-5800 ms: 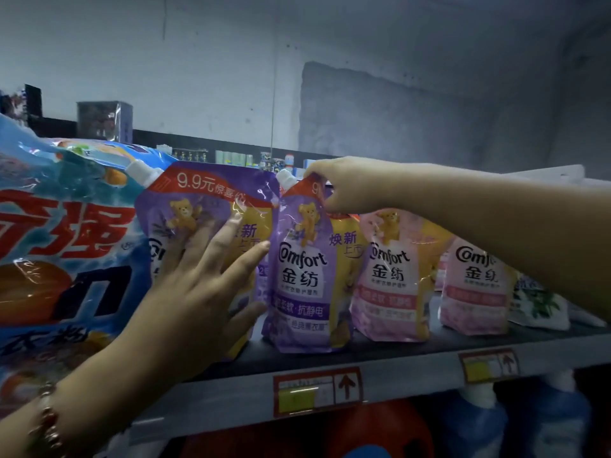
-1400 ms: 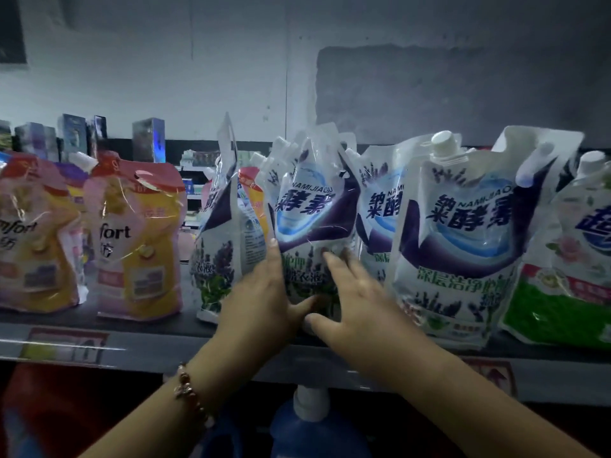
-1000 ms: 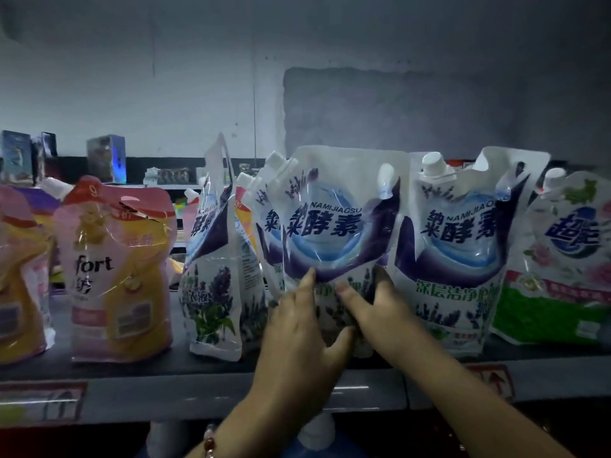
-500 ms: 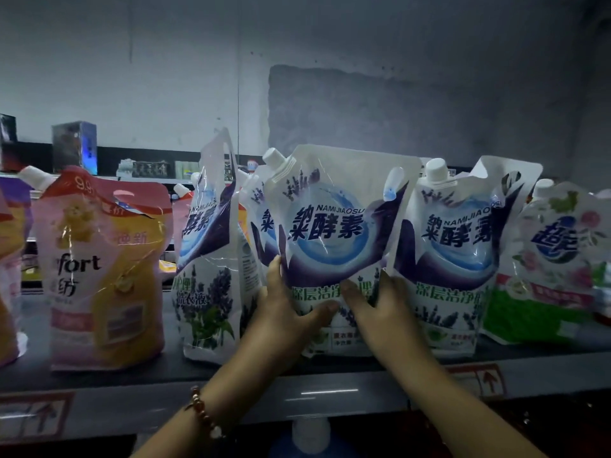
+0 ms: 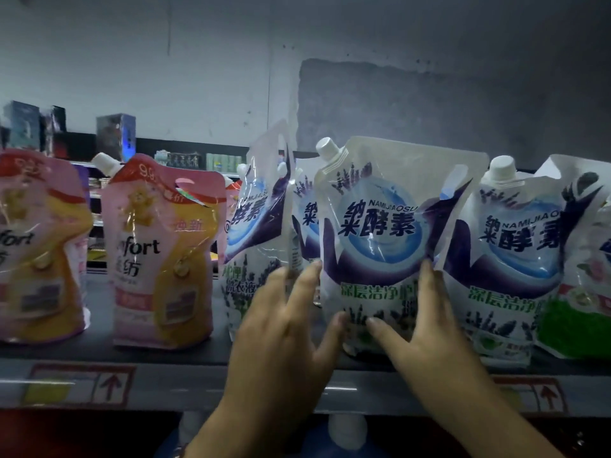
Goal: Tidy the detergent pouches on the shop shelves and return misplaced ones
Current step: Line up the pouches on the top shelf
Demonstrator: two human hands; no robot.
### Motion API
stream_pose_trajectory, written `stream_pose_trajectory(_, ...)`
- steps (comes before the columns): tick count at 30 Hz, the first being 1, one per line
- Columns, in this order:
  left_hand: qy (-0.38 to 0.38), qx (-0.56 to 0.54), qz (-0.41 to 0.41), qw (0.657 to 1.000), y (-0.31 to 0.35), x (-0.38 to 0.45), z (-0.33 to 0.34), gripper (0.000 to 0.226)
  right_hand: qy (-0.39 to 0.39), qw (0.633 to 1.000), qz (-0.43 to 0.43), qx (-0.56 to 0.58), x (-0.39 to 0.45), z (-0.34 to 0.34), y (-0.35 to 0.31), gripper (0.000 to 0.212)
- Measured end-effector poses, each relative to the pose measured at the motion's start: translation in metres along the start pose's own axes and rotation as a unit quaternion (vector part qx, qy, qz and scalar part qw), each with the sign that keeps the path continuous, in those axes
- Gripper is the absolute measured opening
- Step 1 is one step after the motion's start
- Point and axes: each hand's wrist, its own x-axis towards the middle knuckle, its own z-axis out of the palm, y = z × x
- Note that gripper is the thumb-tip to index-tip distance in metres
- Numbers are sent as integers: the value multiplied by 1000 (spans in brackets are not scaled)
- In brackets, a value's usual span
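Note:
A white and purple detergent pouch with a white spout stands upright at the front of the dark shelf. My left hand lies against its lower left edge with straight fingers, thumb on its front. My right hand presses its lower right side, fingers straight up along the edge, thumb across the front. A like pouch to the left stands turned sideways. Another faces forward on the right, and one more is partly hidden behind the front pouch.
Two pink and yellow Comfort pouches stand at the left. A green and white pouch is at the far right. Price tags sit on the shelf rail. Blue bottles stand on the shelf below. Boxes stand behind.
My hands drew the front pouch forward and set it upright facing me. Their fingers have since straightened along its lower sides. Earlier I was at the purple Comfort pouches further left.

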Motion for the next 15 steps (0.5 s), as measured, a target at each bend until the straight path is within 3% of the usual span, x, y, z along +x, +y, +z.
stream_pose_trajectory(3,66,-9,-38,997,-32,3,-20,71,-24,991,-109,-68,-16,-2,-36,98)
stream_pose_trajectory(8,-108,-16,-182,977,-59,3,-25,101,-54,973,-225,-16,10,-2,-109,96)
stream_pose_trajectory(10,-125,-2,-197,972,-55,4,-21,103,-8,959,-276,-60,34,-2,-132,94)
stream_pose_trajectory(13,-124,3,-218,968,-53,10,-13,102,83,910,-363,-182,68,-3,-159,91)
stream_pose_trajectory(15,-117,3,-209,971,-56,11,-8,101,83,879,-392,-256,90,-2,-171,87)
